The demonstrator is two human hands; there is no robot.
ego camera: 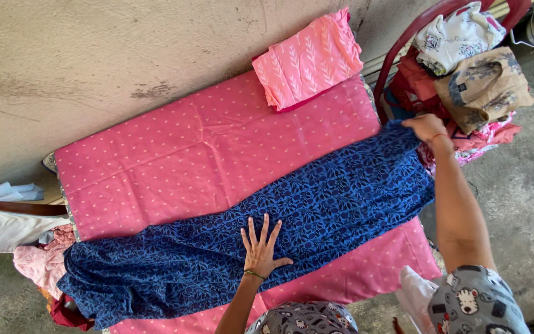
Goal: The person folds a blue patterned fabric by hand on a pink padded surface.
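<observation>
On the pink mat (174,154), blue cloth (316,210) lies stretched from 8 o'clock to 2 o'clock.

Your left hand (261,247) presses flat on the cloth near its middle, fingers spread, gripping nothing. Your right hand (426,127) is closed on the cloth's end at 2 o'clock, at the mat's edge. Both hands sit well apart. A folded pink piece (307,62) rests on the mat at 12 o'clock. A chair (403,43) heaped with clothes (477,80) stands at 2 o'clock; more garments (44,263) lie at 8 o'clock.
</observation>
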